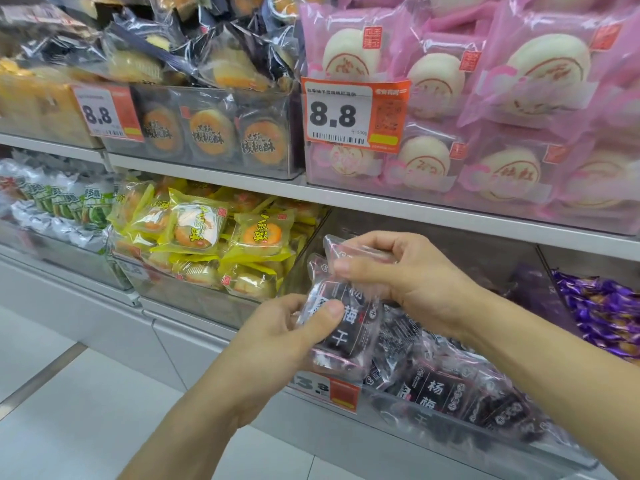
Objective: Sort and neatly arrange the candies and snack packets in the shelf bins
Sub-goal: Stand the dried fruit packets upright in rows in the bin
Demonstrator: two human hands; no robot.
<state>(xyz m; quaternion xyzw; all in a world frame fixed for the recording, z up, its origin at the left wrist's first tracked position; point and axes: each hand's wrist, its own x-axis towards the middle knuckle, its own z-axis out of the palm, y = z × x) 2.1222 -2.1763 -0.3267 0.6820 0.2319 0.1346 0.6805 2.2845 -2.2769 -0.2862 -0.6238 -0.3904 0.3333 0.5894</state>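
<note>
Left hand pinches dark packet; right hand grips top.

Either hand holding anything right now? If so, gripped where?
Both hold one dark packet. The left hand pinches its lower left edge, thumb on the front. The right hand pinches its clear top edge.

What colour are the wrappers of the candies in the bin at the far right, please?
Shiny purple wrappers, seen in the head view, the only view.
</note>
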